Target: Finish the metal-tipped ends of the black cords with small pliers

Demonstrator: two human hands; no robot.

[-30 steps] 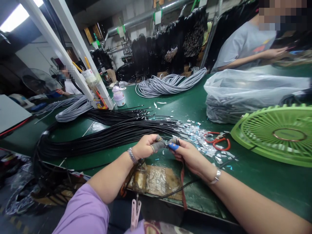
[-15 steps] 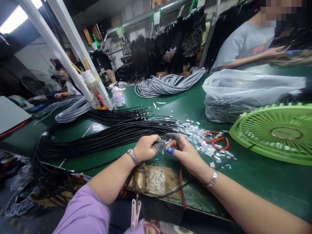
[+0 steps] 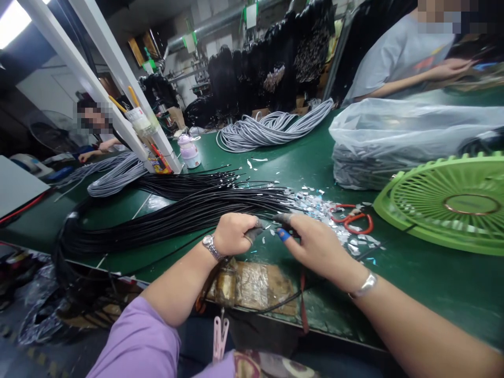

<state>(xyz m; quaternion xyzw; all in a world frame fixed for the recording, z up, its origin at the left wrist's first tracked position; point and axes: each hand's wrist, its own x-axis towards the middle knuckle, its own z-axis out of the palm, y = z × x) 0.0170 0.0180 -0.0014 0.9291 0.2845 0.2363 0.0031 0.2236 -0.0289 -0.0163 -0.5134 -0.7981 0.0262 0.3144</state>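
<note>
- Our left hand (image 3: 238, 233) has its thumb and finger pinched together on a small pale cable end (image 3: 268, 227), which pokes out at the fingertips toward the right.
- Our right hand (image 3: 313, 239) is just to the right of that end, its blue-wrapped thumb and dark-covered finger a little apart; we cannot tell whether it grips anything.
- Beyond our left hand, the bundle of black cables (image 3: 169, 223) stretches across the counter (image 3: 417, 283) to a heap of scraps (image 3: 315, 205).
- A pair of red handles (image 3: 350, 218) lies right of the scraps, near the green fan (image 3: 468, 203).
- Our fingers hide the rest of the held piece, so we cannot trace it.
- The right edge cuts off the fan and the clear bag (image 3: 366, 134), whose contents are hard to make out.
</note>
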